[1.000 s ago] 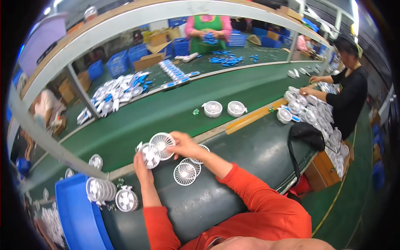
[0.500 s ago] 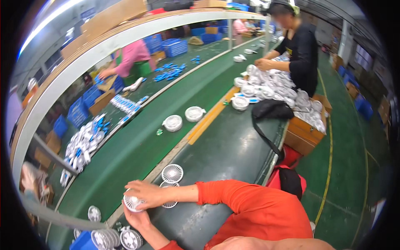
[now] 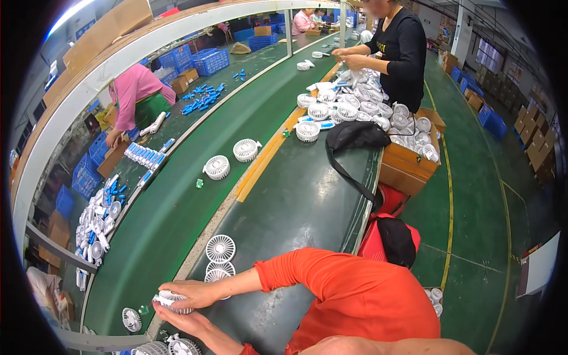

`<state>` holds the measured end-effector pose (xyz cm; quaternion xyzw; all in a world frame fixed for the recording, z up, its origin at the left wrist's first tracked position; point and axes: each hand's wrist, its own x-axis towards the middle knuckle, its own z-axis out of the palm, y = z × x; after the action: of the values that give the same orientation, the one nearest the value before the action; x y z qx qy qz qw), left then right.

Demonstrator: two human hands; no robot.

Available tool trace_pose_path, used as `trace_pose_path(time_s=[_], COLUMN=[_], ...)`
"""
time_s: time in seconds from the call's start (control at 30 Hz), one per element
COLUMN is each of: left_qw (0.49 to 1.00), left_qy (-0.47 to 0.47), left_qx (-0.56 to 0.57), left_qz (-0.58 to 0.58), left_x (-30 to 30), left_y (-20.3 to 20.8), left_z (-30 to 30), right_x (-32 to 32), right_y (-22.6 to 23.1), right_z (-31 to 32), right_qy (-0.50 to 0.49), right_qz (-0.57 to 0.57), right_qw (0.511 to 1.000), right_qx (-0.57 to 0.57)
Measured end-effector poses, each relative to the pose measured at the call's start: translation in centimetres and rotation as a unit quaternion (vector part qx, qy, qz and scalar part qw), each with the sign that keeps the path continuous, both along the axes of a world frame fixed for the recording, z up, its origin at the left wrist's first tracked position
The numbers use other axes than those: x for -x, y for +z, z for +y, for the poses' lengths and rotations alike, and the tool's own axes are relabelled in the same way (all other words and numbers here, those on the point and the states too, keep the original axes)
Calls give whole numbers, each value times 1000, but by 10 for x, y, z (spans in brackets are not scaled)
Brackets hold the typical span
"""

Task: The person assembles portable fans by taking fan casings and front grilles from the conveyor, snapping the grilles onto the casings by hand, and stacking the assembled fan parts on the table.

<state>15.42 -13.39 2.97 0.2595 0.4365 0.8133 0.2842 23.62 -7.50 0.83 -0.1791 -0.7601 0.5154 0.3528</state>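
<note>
Between my two hands, at the edge of the green belt, is a white fan head (image 3: 176,301) with a ribbed round casing. My right hand (image 3: 198,291) grips it from above, and my left hand (image 3: 190,323) supports it from below. The fingers cover part of it. Just right of my right hand, round white fan grilles (image 3: 220,248) lie on the dark tabletop. Nearest my left hand at the lower edge are more white fan parts with blades (image 3: 182,346). A single fan part (image 3: 131,319) rests on the belt to the left, near a small green circuit board (image 3: 144,309).
The green belt (image 3: 154,236) carries two more fan heads (image 3: 231,158). A co-worker in black (image 3: 402,53) stands by a heap of fans and a cardboard box (image 3: 408,168). A black bag (image 3: 361,136) lies on the table. A metal frame (image 3: 106,342) crosses at lower left.
The fan head has tipped from grille facing up to edge-on, and my hands have moved slightly down and left with it. The view has shifted; the pink-clad person leans lower.
</note>
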Motion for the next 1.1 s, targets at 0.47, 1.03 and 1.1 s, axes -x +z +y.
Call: trace_pose_path(time_s=[0.47,1.03,1.1], left_qw=[992,801,750], left_qy=[73,215,264], left_qx=[48,243,351], left_qz=[96,504,494], left_x=[-1,146,171], left_y=[-39,-33,-31], left_z=[11,77,86], right_x=[13,-120,-135], right_y=[8,6,10], right_z=[-11,90,73], right_qy=[20,-265,-132], right_qz=[107,-212,-217], right_qw=[994,907,944], right_qx=[12,-248,-209])
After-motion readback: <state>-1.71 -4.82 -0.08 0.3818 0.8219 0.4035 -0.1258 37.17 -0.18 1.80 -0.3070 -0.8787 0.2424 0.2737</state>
